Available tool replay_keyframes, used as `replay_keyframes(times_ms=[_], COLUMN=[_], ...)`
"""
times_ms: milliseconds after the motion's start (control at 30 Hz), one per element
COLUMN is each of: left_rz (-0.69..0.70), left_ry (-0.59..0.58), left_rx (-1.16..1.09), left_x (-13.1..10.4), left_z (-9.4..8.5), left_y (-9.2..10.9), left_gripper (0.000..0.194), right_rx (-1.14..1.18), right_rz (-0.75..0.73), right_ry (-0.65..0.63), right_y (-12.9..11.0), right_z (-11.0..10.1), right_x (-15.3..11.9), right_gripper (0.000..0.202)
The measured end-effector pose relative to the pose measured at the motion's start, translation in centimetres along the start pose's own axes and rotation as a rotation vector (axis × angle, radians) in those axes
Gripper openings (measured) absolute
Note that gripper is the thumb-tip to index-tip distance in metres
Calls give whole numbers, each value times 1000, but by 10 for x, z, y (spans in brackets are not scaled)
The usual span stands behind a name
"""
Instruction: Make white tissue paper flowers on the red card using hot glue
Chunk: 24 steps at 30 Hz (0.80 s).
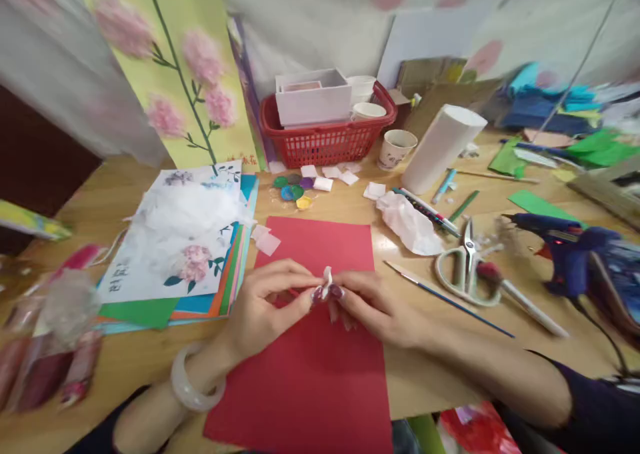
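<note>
Over a sheet of red paper (320, 374), my two hands meet at their fingertips. Between them is a small twisted piece of white tissue paper (327, 275). My left hand (273, 304), with a pale bangle (187, 381) on its wrist, pinches the piece from the left. From the other side, the thumb and fingers of my right hand (377, 307) pinch it too. The tissue's lower end is hidden by the fingertips. Small pale paper squares (267, 241) lie at the red sheet's upper left edge.
Scissors (467, 267), a thin paintbrush (450, 297), crumpled tissue (410, 224) and a glue gun (570, 247) lie at right. A paper roll (443, 147) and red basket (325, 144) stand behind. Cotton (193, 211) rests on stacked papers (140, 313) at left, before a flower picture (180, 74).
</note>
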<state>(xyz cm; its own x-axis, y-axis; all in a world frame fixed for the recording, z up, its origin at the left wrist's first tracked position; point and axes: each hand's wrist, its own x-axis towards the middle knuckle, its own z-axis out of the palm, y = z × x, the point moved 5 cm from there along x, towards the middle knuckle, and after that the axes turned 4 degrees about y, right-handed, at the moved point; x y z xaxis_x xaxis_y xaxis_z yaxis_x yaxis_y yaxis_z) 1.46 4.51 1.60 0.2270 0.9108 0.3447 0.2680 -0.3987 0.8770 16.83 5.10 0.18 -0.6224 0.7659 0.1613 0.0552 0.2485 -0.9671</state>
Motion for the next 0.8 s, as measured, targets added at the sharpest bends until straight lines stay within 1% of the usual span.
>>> replay_keyframes(times_ms=[133,300,467,667,800], left_rz=[44,130,117,153,158], left_ry=[38,106,119,153,155], left_rx=[36,128,163,219,220], left_x=[-2,-1,-1,-3,-2], left_z=[-3,-4,-4,-4,-3], left_y=[2,8,9,11,10], left_gripper=[19,18,17,15,14], right_rx=[-23,4,-30,-13,-9], right_rz=[31,32,23,28,24], right_ry=[20,32,40,46,49], right_y=[3,4,5,9,10], right_z=[1,0,0,1,2], right_x=[-1,-1,-1,-1,-1], right_gripper=[30,27,27,26,25])
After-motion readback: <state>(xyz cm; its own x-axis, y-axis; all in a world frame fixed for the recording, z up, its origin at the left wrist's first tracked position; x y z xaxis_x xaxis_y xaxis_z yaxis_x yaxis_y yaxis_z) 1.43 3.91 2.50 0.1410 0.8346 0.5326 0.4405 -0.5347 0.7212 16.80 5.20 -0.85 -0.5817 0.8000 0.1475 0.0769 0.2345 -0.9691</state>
